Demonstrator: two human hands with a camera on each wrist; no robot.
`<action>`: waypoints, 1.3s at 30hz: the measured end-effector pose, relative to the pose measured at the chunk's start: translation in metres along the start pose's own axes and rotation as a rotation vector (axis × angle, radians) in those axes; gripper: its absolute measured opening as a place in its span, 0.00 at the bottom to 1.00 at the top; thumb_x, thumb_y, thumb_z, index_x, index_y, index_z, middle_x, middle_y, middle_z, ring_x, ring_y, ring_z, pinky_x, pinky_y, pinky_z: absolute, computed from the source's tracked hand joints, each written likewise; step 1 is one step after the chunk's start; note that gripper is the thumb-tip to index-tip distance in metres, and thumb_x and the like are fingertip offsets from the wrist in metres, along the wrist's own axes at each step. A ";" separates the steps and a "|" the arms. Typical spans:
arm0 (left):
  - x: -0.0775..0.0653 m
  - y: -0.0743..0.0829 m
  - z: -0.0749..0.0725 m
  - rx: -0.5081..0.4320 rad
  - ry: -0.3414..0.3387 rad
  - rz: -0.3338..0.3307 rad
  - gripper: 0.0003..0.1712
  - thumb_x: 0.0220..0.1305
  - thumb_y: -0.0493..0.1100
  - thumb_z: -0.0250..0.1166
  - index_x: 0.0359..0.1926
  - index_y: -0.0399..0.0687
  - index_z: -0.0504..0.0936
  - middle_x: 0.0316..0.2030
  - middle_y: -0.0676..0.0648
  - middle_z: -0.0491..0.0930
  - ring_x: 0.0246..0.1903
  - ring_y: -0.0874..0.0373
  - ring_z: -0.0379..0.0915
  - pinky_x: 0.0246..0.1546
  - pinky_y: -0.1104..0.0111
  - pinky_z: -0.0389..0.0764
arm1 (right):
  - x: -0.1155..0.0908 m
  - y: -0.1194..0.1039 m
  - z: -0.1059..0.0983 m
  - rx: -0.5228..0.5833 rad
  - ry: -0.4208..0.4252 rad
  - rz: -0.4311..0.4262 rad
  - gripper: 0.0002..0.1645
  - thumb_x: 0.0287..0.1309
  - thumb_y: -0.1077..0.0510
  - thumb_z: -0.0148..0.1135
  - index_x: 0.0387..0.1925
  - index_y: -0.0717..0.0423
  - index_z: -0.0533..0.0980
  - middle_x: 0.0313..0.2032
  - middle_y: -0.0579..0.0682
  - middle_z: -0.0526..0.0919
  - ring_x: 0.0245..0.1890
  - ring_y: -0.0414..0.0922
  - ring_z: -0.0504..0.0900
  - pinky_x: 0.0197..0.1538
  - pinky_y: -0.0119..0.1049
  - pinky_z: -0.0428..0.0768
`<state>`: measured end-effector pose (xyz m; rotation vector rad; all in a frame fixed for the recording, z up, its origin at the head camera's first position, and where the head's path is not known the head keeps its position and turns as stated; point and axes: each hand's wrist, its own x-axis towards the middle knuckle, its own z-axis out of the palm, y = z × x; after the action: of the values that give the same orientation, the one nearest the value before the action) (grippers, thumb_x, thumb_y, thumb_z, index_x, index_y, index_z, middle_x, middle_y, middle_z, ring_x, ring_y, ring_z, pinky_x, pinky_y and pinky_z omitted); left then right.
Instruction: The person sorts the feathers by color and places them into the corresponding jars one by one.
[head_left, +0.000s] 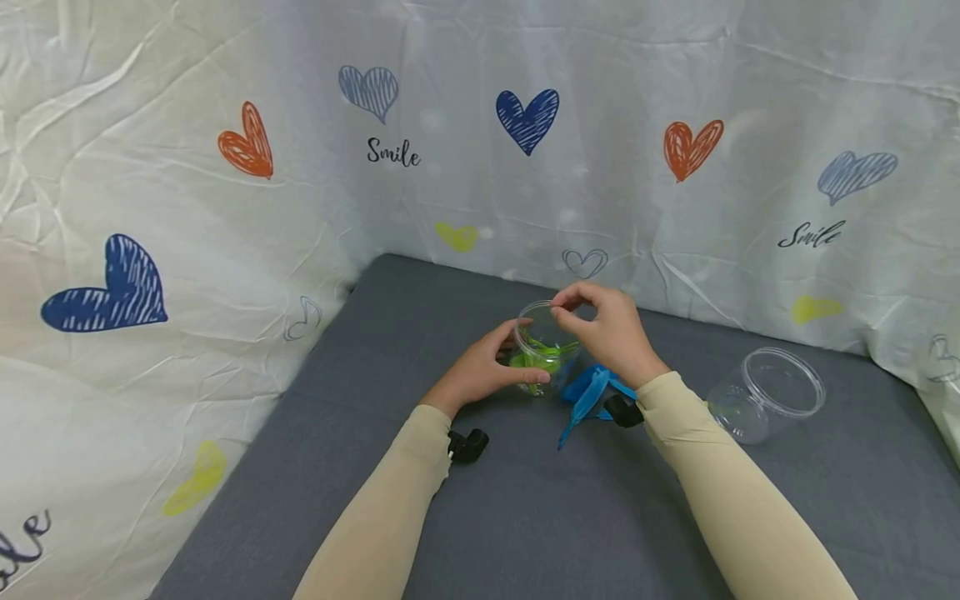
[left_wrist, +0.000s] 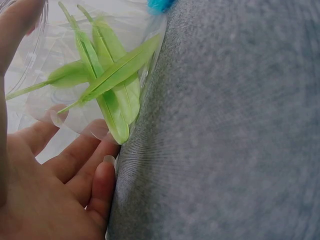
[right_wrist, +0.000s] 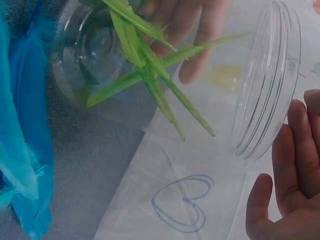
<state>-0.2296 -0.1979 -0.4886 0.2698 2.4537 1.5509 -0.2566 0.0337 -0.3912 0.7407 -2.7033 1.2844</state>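
Note:
My left hand (head_left: pixel 483 371) holds a clear plastic jar (head_left: pixel 549 340) around its side, thumb in front and fingers behind. Several light green feathers (left_wrist: pixel 107 75) lie crossed inside the jar. At the jar's open rim is my right hand (head_left: pixel 607 329), its thumb and index fingertips close together there; I cannot tell whether they pinch anything. In the right wrist view, its other fingers (right_wrist: pixel 295 160) hang bent just outside the rim. Bright blue feathers (head_left: pixel 588 392) lie on the table beside the jar, below my right wrist.
A second clear jar (head_left: pixel 768 396), without a lid, stands to the right of my right forearm. The table wears a dark grey cloth (head_left: pixel 337 500). A white curtain (head_left: pixel 600 50) printed with hearts hangs behind the table and along its left side.

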 end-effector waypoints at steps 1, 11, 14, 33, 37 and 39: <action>0.000 0.001 0.000 0.001 0.000 -0.002 0.56 0.56 0.73 0.79 0.81 0.79 0.61 0.78 0.54 0.68 0.78 0.49 0.67 0.76 0.45 0.73 | -0.001 0.000 -0.001 -0.003 0.005 0.001 0.05 0.76 0.49 0.69 0.47 0.43 0.86 0.46 0.45 0.90 0.50 0.47 0.85 0.59 0.55 0.84; 0.001 0.003 0.001 -0.008 0.005 0.002 0.58 0.54 0.73 0.80 0.81 0.78 0.62 0.75 0.54 0.71 0.77 0.50 0.68 0.76 0.46 0.74 | -0.021 0.007 -0.017 -0.053 0.041 -0.016 0.06 0.75 0.52 0.70 0.48 0.45 0.86 0.46 0.45 0.89 0.51 0.49 0.86 0.60 0.54 0.83; 0.003 0.004 0.001 -0.003 0.005 0.014 0.57 0.54 0.74 0.80 0.81 0.78 0.63 0.75 0.54 0.72 0.76 0.50 0.69 0.77 0.48 0.74 | -0.035 0.012 -0.025 -0.111 0.036 -0.030 0.07 0.75 0.53 0.70 0.49 0.48 0.86 0.46 0.46 0.88 0.51 0.51 0.86 0.59 0.54 0.84; 0.002 -0.003 -0.004 0.004 0.025 -0.004 0.58 0.52 0.75 0.80 0.81 0.82 0.62 0.76 0.57 0.70 0.77 0.51 0.68 0.78 0.46 0.73 | -0.142 0.070 -0.052 -0.363 -0.096 -0.050 0.07 0.69 0.60 0.73 0.46 0.49 0.88 0.42 0.40 0.88 0.47 0.45 0.86 0.50 0.49 0.89; 0.002 -0.002 -0.002 0.012 0.017 0.000 0.59 0.52 0.76 0.80 0.81 0.80 0.62 0.76 0.56 0.70 0.78 0.50 0.67 0.78 0.46 0.72 | -0.163 0.085 -0.057 -0.525 -0.086 -0.120 0.09 0.62 0.63 0.78 0.41 0.48 0.88 0.38 0.40 0.87 0.42 0.44 0.83 0.47 0.47 0.86; 0.003 -0.002 -0.001 0.016 0.020 -0.002 0.59 0.52 0.76 0.80 0.81 0.82 0.62 0.76 0.56 0.71 0.77 0.50 0.68 0.78 0.46 0.72 | -0.171 0.090 -0.059 -0.596 -0.071 -0.166 0.11 0.58 0.64 0.81 0.40 0.48 0.88 0.38 0.41 0.87 0.41 0.43 0.82 0.46 0.47 0.84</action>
<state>-0.2325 -0.1992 -0.4899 0.2555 2.4816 1.5417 -0.1548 0.1942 -0.4601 0.9046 -2.7693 0.3796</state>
